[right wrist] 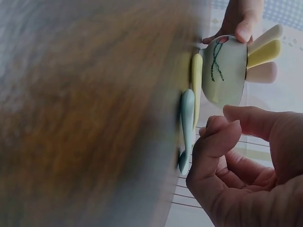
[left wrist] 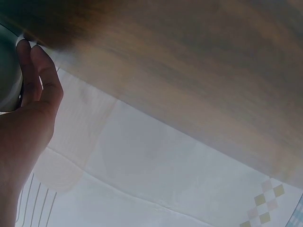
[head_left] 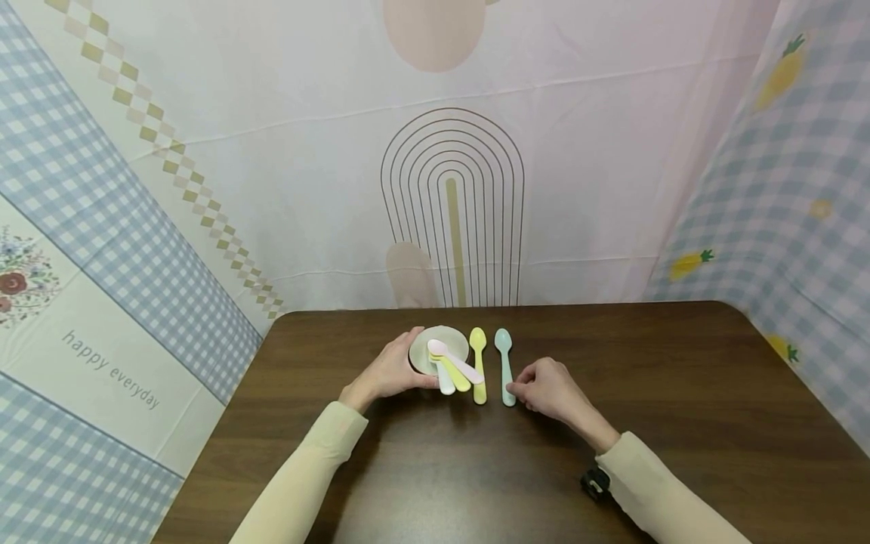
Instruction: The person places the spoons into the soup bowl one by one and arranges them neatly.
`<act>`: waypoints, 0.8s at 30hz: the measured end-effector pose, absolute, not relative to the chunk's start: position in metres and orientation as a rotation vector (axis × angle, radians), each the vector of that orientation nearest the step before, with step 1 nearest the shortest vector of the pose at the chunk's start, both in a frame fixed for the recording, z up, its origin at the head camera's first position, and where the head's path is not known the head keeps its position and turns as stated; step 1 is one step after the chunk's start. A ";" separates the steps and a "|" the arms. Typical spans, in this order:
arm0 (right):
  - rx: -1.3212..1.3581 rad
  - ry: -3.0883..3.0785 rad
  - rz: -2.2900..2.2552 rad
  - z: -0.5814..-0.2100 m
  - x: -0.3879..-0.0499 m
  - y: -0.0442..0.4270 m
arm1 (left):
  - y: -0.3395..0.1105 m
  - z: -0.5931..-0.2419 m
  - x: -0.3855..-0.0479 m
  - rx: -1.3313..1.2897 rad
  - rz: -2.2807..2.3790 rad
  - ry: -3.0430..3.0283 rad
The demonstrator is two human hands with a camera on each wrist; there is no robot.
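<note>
My left hand [head_left: 390, 370] grips the rim and side of a pale bowl [head_left: 420, 349], thumb at the near side. Inside the bowl lean a white spoon [head_left: 445, 380], a yellow spoon [head_left: 460, 380] and a pink spoon [head_left: 465, 369], handles over the rim. Right of it, another yellow spoon [head_left: 479, 370] and a teal spoon [head_left: 506, 370] lie side by side on the table. Beside the teal handle is my right hand [head_left: 552, 389]; in the right wrist view its fingers [right wrist: 213, 146] are loosely curled, holding nothing. The left wrist view shows only part of the bowl [left wrist: 8, 75].
The brown wooden table [head_left: 435, 483] has its far edge just beyond the bowl and spoons. A patterned cloth [head_left: 598, 166] hangs behind it, with checked cloth at both sides. A small black device [head_left: 595, 482] is at the right cuff.
</note>
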State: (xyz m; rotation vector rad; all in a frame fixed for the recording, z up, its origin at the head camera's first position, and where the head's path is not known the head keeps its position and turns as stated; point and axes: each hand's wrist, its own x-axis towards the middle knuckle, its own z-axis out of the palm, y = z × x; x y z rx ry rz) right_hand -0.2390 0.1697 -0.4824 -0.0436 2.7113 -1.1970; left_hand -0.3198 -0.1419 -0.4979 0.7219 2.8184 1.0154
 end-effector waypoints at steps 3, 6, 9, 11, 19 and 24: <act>-0.040 2.727 -1.168 -0.483 -0.239 0.170 | -0.142 -0.498 -0.320 0.708 1.018 2.819; -0.035 2.746 -1.140 -0.484 -0.240 0.171 | -0.142 -0.497 -0.319 0.688 1.013 2.814; -0.027 2.752 -1.125 -0.484 -0.241 0.171 | -0.142 -0.497 -0.319 0.687 1.011 2.814; -0.023 2.751 -1.119 -0.485 -0.242 0.171 | -0.142 -0.497 -0.319 0.699 1.013 2.816; -0.015 2.767 -1.069 -0.490 -0.246 0.170 | -0.142 -0.498 -0.319 0.707 1.010 2.814; -0.056 2.777 -1.038 -0.503 -0.257 0.174 | -0.142 -0.498 -0.319 0.705 1.008 2.825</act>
